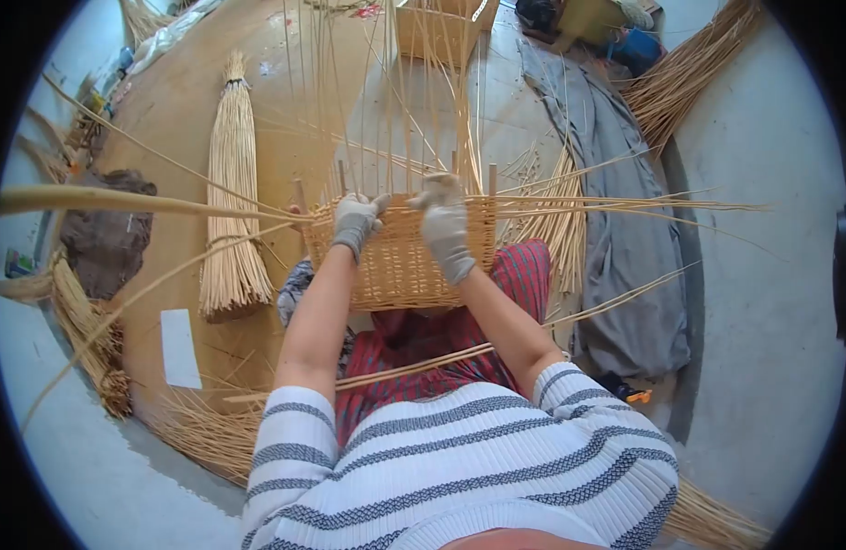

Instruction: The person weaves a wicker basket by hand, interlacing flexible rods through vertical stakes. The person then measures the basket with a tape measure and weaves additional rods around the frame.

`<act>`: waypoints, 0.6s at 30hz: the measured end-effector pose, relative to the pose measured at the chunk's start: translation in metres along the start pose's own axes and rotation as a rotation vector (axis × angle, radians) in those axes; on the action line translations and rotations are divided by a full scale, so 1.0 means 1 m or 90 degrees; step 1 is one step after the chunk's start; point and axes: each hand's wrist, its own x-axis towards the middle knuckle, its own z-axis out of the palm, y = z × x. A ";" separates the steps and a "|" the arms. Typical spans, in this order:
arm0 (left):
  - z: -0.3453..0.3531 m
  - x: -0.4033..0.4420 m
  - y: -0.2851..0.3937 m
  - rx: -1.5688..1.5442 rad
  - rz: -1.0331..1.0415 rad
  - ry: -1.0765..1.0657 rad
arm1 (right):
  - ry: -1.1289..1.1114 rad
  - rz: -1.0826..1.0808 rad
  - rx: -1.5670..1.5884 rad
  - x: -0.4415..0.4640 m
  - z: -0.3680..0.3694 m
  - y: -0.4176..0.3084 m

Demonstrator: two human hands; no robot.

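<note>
A half-woven wicker basket (405,266) stands across my lap, with long upright rods (400,110) rising from its far side. My left hand (356,220), in a pale knit glove, is closed on the basket's upper edge near the left corner. At the right part of that edge is my gloved right hand (446,225). Its fingers are curled in and slightly blurred, and what they hold cannot be made out. Short thick stakes stick up at the basket's corners. Loose rod ends (625,203) reach out sideways from the weave.
An upright-tied bundle of peeled rods (230,202) lies on the brown board at left. Grey cloth (615,247) and cut rods (556,229) lie at right. A wooden box (437,37) is at the far side. A long rod (148,200) juts out leftward.
</note>
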 end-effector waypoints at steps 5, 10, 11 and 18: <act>0.002 -0.007 -0.007 -0.045 0.027 0.050 | 0.070 0.205 0.014 0.021 -0.046 -0.022; 0.021 -0.032 0.020 -0.006 0.457 0.048 | 0.174 0.146 0.068 0.003 -0.093 -0.017; 0.034 -0.035 0.021 -0.012 0.456 0.047 | 0.160 0.151 0.047 0.002 -0.089 -0.022; 0.063 -0.003 0.006 0.350 0.230 -0.042 | -0.048 -0.334 -0.602 0.119 -0.012 -0.015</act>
